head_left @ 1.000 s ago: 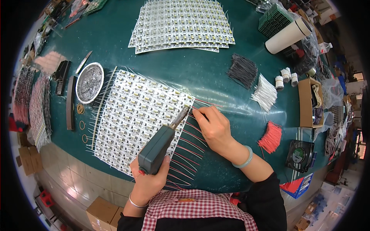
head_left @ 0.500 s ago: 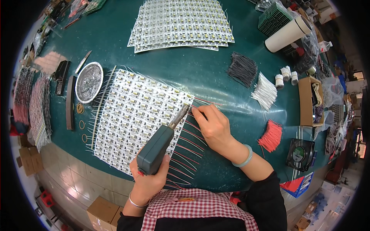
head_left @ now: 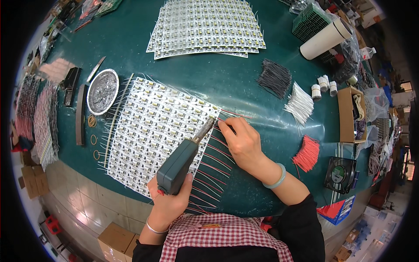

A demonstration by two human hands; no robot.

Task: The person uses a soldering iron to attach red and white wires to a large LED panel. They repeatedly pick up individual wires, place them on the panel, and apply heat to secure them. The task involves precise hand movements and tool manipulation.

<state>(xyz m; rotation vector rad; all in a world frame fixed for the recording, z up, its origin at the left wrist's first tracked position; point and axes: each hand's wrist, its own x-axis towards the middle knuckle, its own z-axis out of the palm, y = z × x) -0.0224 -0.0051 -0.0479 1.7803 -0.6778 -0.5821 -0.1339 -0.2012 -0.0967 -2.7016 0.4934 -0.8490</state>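
Observation:
My left hand (head_left: 169,201) is wrapped round a dark green soldering gun (head_left: 178,166). Its metal tip slants up and right, meeting the right edge of a white circuit board panel (head_left: 152,126) near the top corner. My right hand (head_left: 241,142) pinches at that same edge, beside the tip. Its fingertips close on a thin wire, mostly hidden by the fingers. Red and white wires (head_left: 214,177) stick out along the edge below, and a few more above. White leads also stick out on the panel's left side.
Bundles of black wires (head_left: 274,78), white wires (head_left: 299,104) and red wires (head_left: 306,153) lie to the right. A bowl of silvery scraps (head_left: 103,92) stands left of the panel. More panels (head_left: 205,30) are stacked at the back. A small fan (head_left: 340,174) sits by the right edge.
Little has changed. The soldering gun and both hands have shifted only very slightly, the tip staying at the panel's edge.

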